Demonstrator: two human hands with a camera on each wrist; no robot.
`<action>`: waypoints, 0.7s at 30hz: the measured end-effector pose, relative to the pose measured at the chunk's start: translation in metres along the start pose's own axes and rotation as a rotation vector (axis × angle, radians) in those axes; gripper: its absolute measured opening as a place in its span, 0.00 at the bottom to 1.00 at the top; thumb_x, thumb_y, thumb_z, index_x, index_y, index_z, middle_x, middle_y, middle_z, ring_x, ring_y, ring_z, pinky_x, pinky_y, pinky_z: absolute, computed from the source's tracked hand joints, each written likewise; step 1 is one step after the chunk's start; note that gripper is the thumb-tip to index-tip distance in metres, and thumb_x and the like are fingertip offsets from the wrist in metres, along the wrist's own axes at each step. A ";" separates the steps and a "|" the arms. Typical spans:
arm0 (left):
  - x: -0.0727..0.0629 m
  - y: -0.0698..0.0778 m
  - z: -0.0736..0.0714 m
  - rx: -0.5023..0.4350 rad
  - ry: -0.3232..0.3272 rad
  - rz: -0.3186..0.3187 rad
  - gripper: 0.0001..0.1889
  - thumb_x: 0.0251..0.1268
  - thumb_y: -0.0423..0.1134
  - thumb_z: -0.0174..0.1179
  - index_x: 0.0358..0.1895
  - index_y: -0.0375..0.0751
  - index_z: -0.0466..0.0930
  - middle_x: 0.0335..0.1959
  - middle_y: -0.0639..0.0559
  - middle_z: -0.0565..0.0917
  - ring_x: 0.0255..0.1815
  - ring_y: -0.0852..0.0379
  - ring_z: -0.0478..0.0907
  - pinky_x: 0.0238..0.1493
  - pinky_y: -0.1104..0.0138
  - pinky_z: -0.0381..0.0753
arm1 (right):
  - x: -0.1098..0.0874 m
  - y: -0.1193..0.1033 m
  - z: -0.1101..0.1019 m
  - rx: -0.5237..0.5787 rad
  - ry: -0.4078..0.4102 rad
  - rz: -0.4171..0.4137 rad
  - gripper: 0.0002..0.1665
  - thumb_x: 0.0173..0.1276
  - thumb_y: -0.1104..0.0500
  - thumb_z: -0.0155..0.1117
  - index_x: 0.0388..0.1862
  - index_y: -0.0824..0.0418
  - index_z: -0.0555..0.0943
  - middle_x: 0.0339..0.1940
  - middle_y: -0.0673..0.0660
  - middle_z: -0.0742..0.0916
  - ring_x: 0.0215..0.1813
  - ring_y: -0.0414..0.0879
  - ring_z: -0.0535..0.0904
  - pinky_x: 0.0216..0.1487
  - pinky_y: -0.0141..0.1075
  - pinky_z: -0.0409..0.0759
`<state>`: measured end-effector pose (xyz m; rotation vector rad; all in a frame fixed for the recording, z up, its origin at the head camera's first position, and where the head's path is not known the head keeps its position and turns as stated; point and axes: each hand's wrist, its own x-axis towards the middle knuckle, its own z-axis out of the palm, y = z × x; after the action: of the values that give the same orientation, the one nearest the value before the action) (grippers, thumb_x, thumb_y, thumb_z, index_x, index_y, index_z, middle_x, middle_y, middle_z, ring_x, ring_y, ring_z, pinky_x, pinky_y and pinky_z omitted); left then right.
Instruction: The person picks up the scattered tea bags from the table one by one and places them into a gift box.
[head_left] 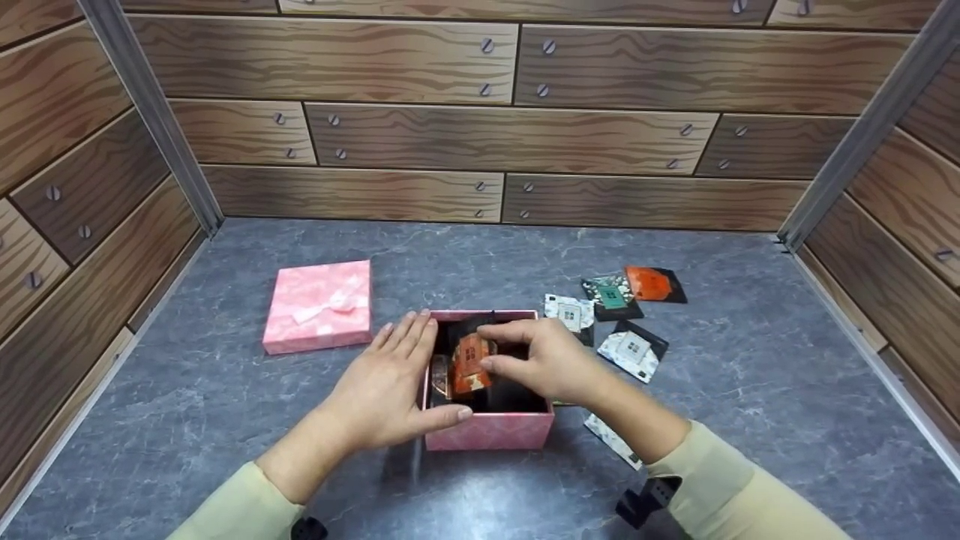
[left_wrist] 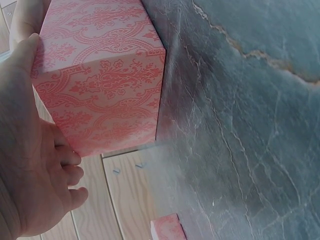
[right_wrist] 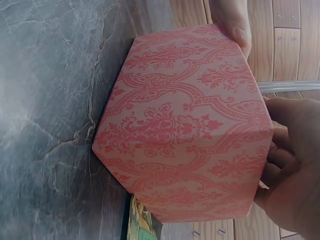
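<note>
A pink patterned gift box (head_left: 487,433) stands with its top off, its dark inside showing. My left hand (head_left: 382,382) rests along its left rim, fingers straight toward the far corner and thumb over the front edge. Inside the opening, my right hand (head_left: 551,360) pinches an orange packet (head_left: 471,362) between thumb and fingers. Another dark, shiny-edged packet (head_left: 440,377) lies against the box's left inner wall. In the right wrist view the right hand (right_wrist: 295,165) reaches over the rim, its fingertips hidden behind the box wall (right_wrist: 175,100).
Left of the box lies the pink lid (head_left: 322,306) with a bow. To the right are several flat packets: an orange one (head_left: 651,283), a green one (head_left: 611,296) and white ones (head_left: 634,350). One white packet (head_left: 611,441) sits under my right forearm. Wood-print walls (head_left: 420,135) enclose the table.
</note>
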<state>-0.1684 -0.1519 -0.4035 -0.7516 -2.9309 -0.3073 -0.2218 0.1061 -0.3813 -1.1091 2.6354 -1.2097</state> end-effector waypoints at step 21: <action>0.000 -0.001 0.001 0.005 0.011 0.016 0.66 0.64 0.86 0.44 0.83 0.27 0.52 0.85 0.33 0.55 0.86 0.38 0.51 0.83 0.45 0.51 | 0.019 -0.001 0.013 -0.357 -0.199 -0.089 0.35 0.68 0.54 0.78 0.70 0.69 0.81 0.58 0.63 0.89 0.61 0.57 0.86 0.66 0.50 0.81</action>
<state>-0.1690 -0.1530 -0.4043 -0.7692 -2.9133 -0.3010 -0.2317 0.0853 -0.3848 -1.3289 2.7328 -0.6075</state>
